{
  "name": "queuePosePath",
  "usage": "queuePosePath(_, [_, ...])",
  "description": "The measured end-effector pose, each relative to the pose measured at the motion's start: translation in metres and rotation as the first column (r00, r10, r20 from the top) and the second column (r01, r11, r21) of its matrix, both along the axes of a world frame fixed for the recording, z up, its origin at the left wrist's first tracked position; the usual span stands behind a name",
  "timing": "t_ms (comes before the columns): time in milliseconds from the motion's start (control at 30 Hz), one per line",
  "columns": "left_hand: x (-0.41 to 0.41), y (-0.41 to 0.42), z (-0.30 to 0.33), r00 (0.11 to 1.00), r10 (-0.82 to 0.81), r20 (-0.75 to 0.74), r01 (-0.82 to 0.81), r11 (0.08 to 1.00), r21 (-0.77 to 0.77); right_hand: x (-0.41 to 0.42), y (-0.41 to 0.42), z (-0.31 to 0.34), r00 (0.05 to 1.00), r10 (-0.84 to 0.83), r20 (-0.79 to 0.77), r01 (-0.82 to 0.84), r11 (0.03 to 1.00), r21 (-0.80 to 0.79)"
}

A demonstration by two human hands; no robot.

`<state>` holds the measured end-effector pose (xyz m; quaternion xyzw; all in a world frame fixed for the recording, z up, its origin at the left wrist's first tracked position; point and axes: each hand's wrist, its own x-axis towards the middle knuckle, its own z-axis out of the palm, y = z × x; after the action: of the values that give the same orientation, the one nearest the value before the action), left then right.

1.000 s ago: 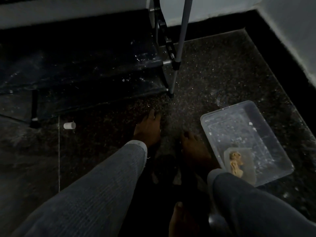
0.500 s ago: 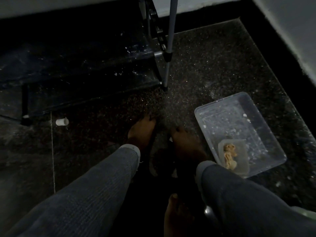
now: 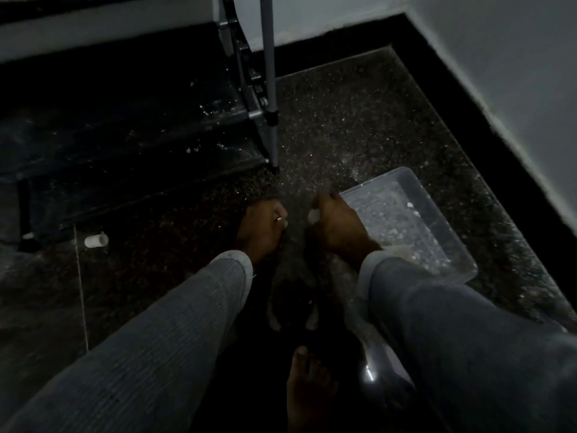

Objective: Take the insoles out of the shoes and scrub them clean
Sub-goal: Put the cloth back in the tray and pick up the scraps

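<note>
A: Where's the insole?

B: Dark shape on the floor (image 3: 359,126) between the two hands, running back toward the person. Best read is an insole (image 3: 292,276), flat on the granite. Too dim to confirm outline or which side is up.

A: Hands?

B: Left hand (image 3: 260,232) sits on the insole's far left end, fingers curled down over it, ring visible on one finger. Whether it's actually gripping or only pressing, can't tell. Right hand (image 3: 338,228) is on the far right end, fingers closed round a small white thing (image 3: 313,216) poking out at the thumb side. Could be a brush or soap, can't identify it.

A: Shoes?

B: Not identifiable. Everything under the forearms is black.

A: Around it?

B: Clear plastic tub (image 3: 437,214) just right of the right hand, its near left corner hidden behind that wrist. White specks and wet streaks inside. A bare foot (image 3: 307,389) shows at the bottom edge, between the grey sleeves.

A: Further out?

B: Small white cylinder (image 3: 96,240) lying on its side, well left of the left hand. Grey metal pole (image 3: 271,89) standing on the floor past the hands, next to a dark step (image 3: 125,151) with wet glints. White wall (image 3: 515,89) with black skirting along the floor's right edge.
</note>
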<state>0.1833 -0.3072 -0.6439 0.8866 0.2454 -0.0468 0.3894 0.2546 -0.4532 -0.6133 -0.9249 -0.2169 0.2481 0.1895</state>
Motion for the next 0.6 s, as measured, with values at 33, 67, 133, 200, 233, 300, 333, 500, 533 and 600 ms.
queuePosePath(33, [0.003,-0.005,0.002,1.000,-0.014,0.014,0.014,1.000,-0.011,0.006,-0.006,0.003,1.000,-0.016,0.015,0.016,1.000,0.017])
queuePosePath(67, [0.005,-0.010,0.004,1.000,-0.021,0.023,0.022,0.999,-0.028,0.013,-0.013,0.005,0.999,-0.035,0.039,0.033,0.999,0.039])
queuePosePath(133, [0.008,-0.022,0.007,0.999,-0.031,0.029,0.033,0.998,-0.050,0.024,-0.027,0.007,0.994,-0.066,0.085,0.061,0.996,0.066])
queuePosePath(200, [0.011,-0.032,0.008,0.998,-0.055,0.024,0.057,0.997,-0.052,0.032,-0.040,0.005,0.991,-0.076,0.107,0.074,0.997,0.024])
queuePosePath(233, [0.013,-0.037,0.007,0.998,-0.064,0.024,0.065,0.996,-0.060,0.035,-0.046,0.003,0.990,-0.078,0.114,0.079,0.997,-0.008])
queuePosePath(300, [0.015,-0.045,0.006,0.997,-0.070,0.030,0.072,0.995,-0.070,0.039,-0.056,-0.002,0.989,-0.081,0.123,0.088,0.995,-0.048])
queuePosePath(333, [0.017,-0.048,0.005,0.997,-0.070,0.030,0.072,0.995,-0.072,0.041,-0.060,-0.004,0.989,-0.079,0.123,0.088,0.994,-0.062])
queuePosePath(500, [0.021,-0.061,0.003,0.999,-0.047,0.018,0.049,0.988,-0.144,0.042,-0.075,-0.017,0.988,-0.096,0.118,0.109,0.988,-0.106])
queuePosePath(533, [0.020,-0.062,0.002,0.999,-0.045,0.013,0.046,0.987,-0.155,0.042,-0.077,-0.020,0.987,-0.106,0.117,0.118,0.987,-0.108])
queuePosePath(600, [0.019,-0.065,-0.001,0.999,-0.038,0.000,0.038,0.986,-0.164,0.042,-0.081,-0.024,0.987,-0.119,0.108,0.132,0.984,-0.120])
